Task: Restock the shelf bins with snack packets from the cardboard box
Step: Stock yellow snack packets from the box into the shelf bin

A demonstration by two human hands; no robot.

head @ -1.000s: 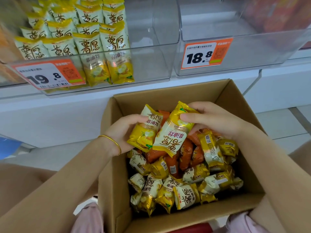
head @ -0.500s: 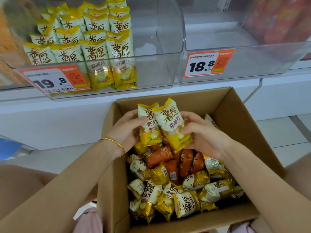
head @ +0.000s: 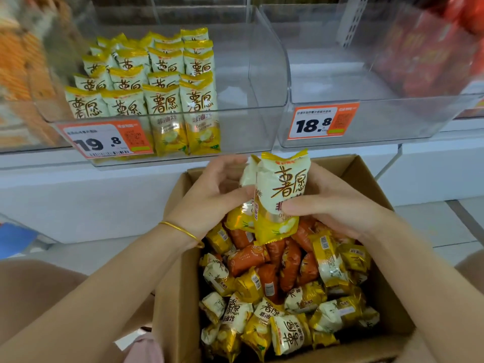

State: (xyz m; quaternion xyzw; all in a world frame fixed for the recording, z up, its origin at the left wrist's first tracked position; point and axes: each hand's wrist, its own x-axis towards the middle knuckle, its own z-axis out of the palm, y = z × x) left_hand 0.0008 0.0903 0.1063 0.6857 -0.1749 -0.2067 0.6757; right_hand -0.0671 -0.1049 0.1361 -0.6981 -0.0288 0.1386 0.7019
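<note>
An open cardboard box [head: 180, 297] holds several yellow-and-white and orange snack packets [head: 264, 292]. Above its far end I hold two yellow packets upright, pressed together. My right hand [head: 337, 205] grips the front yellow packet [head: 284, 192]. My left hand [head: 209, 195] grips the second yellow packet [head: 247, 174] just behind it, mostly hidden. Straight ahead, the clear shelf bin [head: 251, 127] with the 19.8 tag is filled on its left side with rows of the same yellow packets [head: 167, 100].
To the right stands a clear bin [head: 379, 121] tagged 18.8 with no packets visible inside. Red packets [head: 432, 48] fill the bin at far right, orange ones [head: 23, 74] the bin at far left. A white shelf front runs below the bins.
Both hands lifted the two yellow packets out of the box, turned them upright and brought them together, rising toward the shelf bins.
</note>
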